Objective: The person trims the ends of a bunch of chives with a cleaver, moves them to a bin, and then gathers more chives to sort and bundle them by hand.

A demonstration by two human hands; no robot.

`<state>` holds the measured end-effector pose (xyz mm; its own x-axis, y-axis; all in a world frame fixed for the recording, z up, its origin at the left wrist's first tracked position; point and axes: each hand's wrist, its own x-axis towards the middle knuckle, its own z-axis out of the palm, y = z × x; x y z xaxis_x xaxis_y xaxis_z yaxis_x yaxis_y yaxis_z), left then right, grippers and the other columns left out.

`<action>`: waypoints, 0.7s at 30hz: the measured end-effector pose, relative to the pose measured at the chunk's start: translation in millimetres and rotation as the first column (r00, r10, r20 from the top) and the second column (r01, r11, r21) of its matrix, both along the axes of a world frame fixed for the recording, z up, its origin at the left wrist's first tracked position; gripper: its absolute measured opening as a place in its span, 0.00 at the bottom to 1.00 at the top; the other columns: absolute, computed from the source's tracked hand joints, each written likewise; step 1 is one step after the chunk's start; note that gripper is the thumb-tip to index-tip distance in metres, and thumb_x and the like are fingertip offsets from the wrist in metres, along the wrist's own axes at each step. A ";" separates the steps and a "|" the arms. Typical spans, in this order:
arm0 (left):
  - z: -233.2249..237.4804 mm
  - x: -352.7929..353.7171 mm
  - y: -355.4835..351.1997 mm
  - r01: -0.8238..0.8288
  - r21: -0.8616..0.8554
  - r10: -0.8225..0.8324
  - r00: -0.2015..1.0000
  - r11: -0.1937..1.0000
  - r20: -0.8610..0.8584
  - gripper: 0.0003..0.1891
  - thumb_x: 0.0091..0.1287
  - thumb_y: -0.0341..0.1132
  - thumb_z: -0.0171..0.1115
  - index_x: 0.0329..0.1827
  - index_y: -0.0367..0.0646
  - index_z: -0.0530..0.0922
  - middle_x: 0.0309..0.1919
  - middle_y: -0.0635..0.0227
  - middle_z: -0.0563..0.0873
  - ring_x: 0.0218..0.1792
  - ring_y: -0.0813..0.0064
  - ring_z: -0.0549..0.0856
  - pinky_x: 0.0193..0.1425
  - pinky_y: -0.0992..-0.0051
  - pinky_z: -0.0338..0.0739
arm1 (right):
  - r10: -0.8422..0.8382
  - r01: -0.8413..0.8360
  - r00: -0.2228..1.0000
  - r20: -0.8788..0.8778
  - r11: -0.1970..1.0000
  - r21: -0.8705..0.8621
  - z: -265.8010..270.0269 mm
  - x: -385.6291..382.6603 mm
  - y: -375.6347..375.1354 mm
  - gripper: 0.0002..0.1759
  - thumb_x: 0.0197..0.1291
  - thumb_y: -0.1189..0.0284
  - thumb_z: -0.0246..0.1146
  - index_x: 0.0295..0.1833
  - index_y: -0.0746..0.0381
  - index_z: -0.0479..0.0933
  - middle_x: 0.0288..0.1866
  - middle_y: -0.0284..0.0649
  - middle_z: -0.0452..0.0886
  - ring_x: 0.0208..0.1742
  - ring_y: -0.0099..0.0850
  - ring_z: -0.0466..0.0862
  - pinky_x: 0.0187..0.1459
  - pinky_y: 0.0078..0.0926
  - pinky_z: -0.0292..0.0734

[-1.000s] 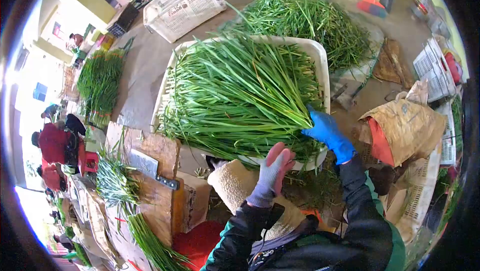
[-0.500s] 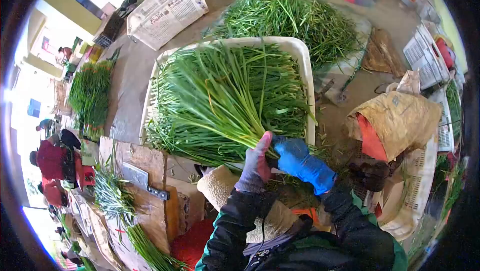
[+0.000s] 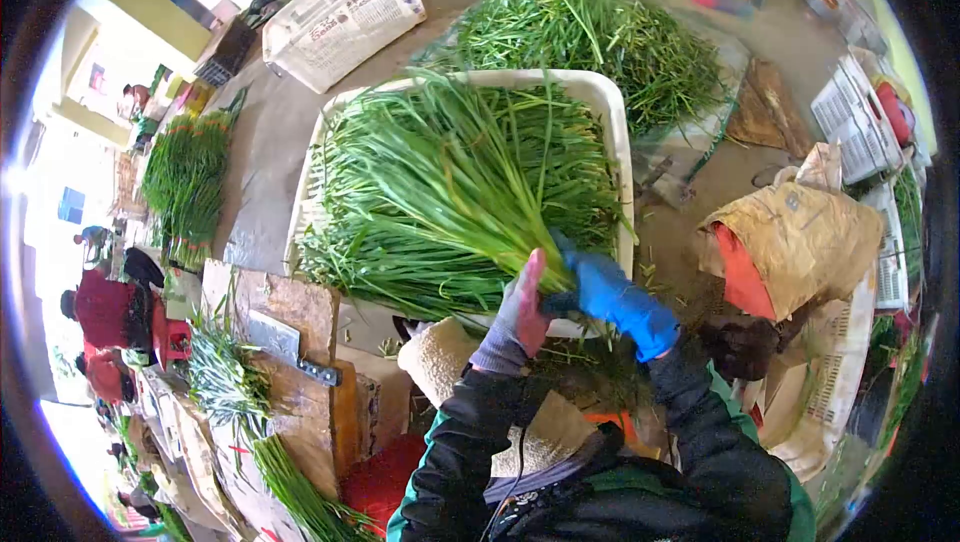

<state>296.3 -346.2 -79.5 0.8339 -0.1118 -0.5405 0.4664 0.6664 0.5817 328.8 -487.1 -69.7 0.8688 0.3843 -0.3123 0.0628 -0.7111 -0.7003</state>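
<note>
A bunch of long green chives (image 3: 480, 197) is between my two gloved hands, above a white crate (image 3: 622, 142) filled with layered chives (image 3: 400, 262). The leaves fan out toward the upper left, and the stem ends point at me. My right hand (image 3: 622, 304), in a blue glove, is closed round the stem end from the right. On the left side of the same stems is my left hand (image 3: 515, 314), in a grey and pink glove, its thumb upright against them. Its other fingers are partly hidden, but it appears to grip the bunch.
Behind the crate lies a heap of loose greens (image 3: 600, 52). At left, a cleaver (image 3: 275, 335) rests on a wooden board (image 3: 300, 382) beside more chives (image 3: 225, 382). A wrapped white box (image 3: 345, 17) stands upper left, a brown sack (image 3: 800, 237) right. People sit far left.
The bunch looks fuller and its stem end has shifted slightly up and right. My left thumb has moved from across the stems to upright beside them; my right hand sits a little lower.
</note>
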 end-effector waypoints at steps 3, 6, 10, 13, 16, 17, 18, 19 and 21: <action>-17.2 2.4 11.9 0.244 -0.111 -0.252 0.966 0.963 -0.060 0.25 0.66 0.40 0.55 0.65 0.45 0.66 0.59 0.69 0.74 0.63 0.70 0.69 0.63 0.59 0.64 | 0.003 -0.018 0.978 0.210 0.997 0.073 -10.6 17.6 -20.4 0.28 0.46 0.67 0.67 0.55 0.62 0.72 0.42 0.56 0.80 0.42 0.52 0.81 0.43 0.44 0.76; -32.6 -7.1 17.1 0.183 -0.111 -0.187 0.982 0.977 -0.026 0.24 0.63 0.39 0.57 0.64 0.45 0.68 0.58 0.68 0.75 0.62 0.69 0.70 0.61 0.58 0.65 | -0.120 0.110 0.992 0.040 0.974 0.198 35.8 44.0 -38.5 0.28 0.42 0.72 0.65 0.55 0.64 0.74 0.43 0.48 0.83 0.43 0.37 0.83 0.48 0.35 0.75; -29.8 -6.6 11.9 0.185 0.024 -0.184 0.982 0.982 -0.034 0.24 0.62 0.37 0.58 0.63 0.46 0.69 0.57 0.68 0.75 0.60 0.66 0.72 0.58 0.58 0.68 | -0.153 0.147 0.988 0.005 0.956 0.255 59.7 62.5 -40.1 0.31 0.44 0.72 0.66 0.58 0.67 0.71 0.38 0.43 0.81 0.35 0.31 0.79 0.38 0.29 0.75; -31.7 -8.0 10.5 0.158 0.018 -0.158 0.987 0.987 -0.035 0.22 0.64 0.38 0.57 0.61 0.46 0.70 0.57 0.68 0.75 0.60 0.66 0.72 0.58 0.57 0.69 | -0.170 0.157 0.985 0.025 0.951 0.265 15.3 67.7 -31.7 0.28 0.43 0.69 0.68 0.53 0.66 0.74 0.42 0.53 0.81 0.42 0.42 0.82 0.45 0.36 0.76; -35.1 -9.8 13.7 0.144 -0.009 -0.144 0.989 0.990 -0.046 0.20 0.66 0.38 0.56 0.60 0.46 0.71 0.57 0.67 0.75 0.60 0.66 0.72 0.58 0.56 0.69 | -0.171 0.168 0.985 -0.005 0.960 0.222 2.1 57.9 -13.4 0.27 0.44 0.66 0.70 0.50 0.66 0.74 0.40 0.55 0.80 0.41 0.45 0.82 0.43 0.38 0.75; -36.0 -10.0 13.0 0.138 -0.010 -0.139 0.989 0.990 -0.044 0.20 0.65 0.38 0.57 0.60 0.46 0.71 0.57 0.67 0.75 0.59 0.66 0.73 0.58 0.57 0.69 | -0.132 0.119 0.988 0.085 0.983 0.143 -7.8 55.4 -8.4 0.26 0.45 0.65 0.70 0.49 0.66 0.74 0.40 0.55 0.80 0.41 0.46 0.82 0.42 0.39 0.76; -36.4 -8.9 11.5 0.134 -0.013 -0.134 0.990 0.991 -0.039 0.21 0.65 0.38 0.57 0.61 0.46 0.71 0.57 0.67 0.75 0.59 0.66 0.73 0.58 0.57 0.69 | -0.084 0.075 0.981 0.175 0.995 0.058 -15.9 52.3 -3.8 0.26 0.46 0.63 0.69 0.49 0.65 0.75 0.39 0.56 0.80 0.41 0.47 0.82 0.41 0.40 0.76; -36.8 -8.2 11.1 0.132 -0.014 -0.133 0.990 0.991 -0.039 0.21 0.65 0.38 0.57 0.61 0.46 0.71 0.57 0.67 0.75 0.59 0.66 0.73 0.58 0.57 0.69 | -0.033 0.047 0.939 0.343 0.998 -0.032 -23.7 44.9 1.4 0.28 0.48 0.60 0.67 0.54 0.63 0.72 0.37 0.57 0.80 0.41 0.50 0.81 0.40 0.43 0.76; -37.6 -10.0 12.1 0.120 -0.050 -0.123 0.991 0.991 -0.047 0.22 0.64 0.39 0.58 0.61 0.45 0.70 0.56 0.67 0.76 0.59 0.65 0.73 0.58 0.57 0.69 | -0.035 0.057 0.965 0.260 0.995 -0.076 -32.5 44.8 6.8 0.31 0.48 0.61 0.67 0.57 0.61 0.70 0.39 0.56 0.80 0.42 0.51 0.81 0.42 0.43 0.75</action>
<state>286.3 -334.1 -117.1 0.7846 -0.2367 -0.5731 0.5732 0.6291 0.5250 373.6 -480.3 -102.3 0.9402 0.3245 -0.1035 0.1999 -0.7718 -0.6037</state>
